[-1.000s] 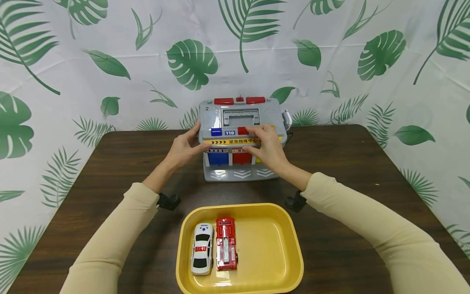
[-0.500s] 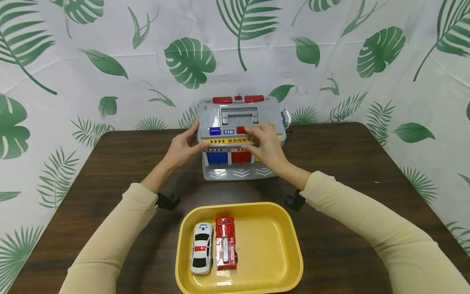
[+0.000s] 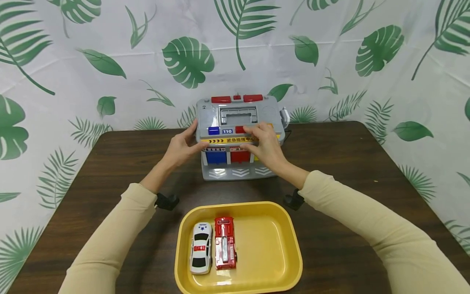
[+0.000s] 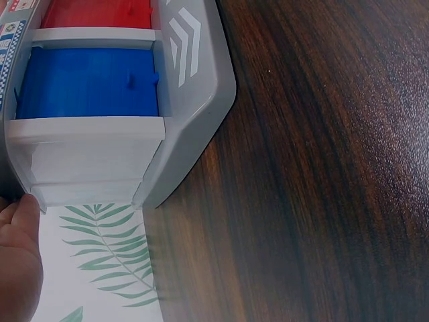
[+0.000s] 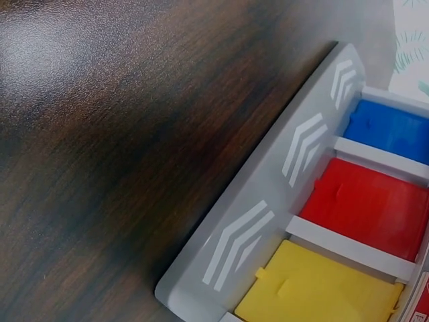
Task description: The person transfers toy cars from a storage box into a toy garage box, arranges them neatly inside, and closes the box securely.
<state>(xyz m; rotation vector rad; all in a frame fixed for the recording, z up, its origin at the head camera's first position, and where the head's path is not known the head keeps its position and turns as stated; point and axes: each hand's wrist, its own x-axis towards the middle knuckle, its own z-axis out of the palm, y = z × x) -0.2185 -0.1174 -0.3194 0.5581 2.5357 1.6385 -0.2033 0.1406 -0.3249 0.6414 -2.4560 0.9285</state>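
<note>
A grey toy garage [image 3: 209, 115] stands at the back of the table, with red lights and a folded handle on its roof. My left hand [image 3: 180, 149] holds the roof's left front corner, thumb along the front edge and fingers at the side. With curled fingers by the red button [image 3: 239, 129] and the thumb below the yellow strip, my right hand [image 3: 266, 145] grips the front edge. Below are a blue door [image 4: 87, 80], a red door [image 5: 369, 208] and a yellow door [image 5: 315, 285], all closed. In the right wrist view the right hand is out of sight.
Nearer me, a yellow tray [image 3: 264, 249] holds a white police car [image 3: 200, 237] and a red fire truck [image 3: 225, 249] side by side. Behind the dark wooden table [image 3: 341, 163] hangs a leaf-print cloth [image 3: 257, 49], close to the garage's back.
The head view has shifted slightly, moving the whole scene a little to the left. Both hands keep the same place on the garage.
</note>
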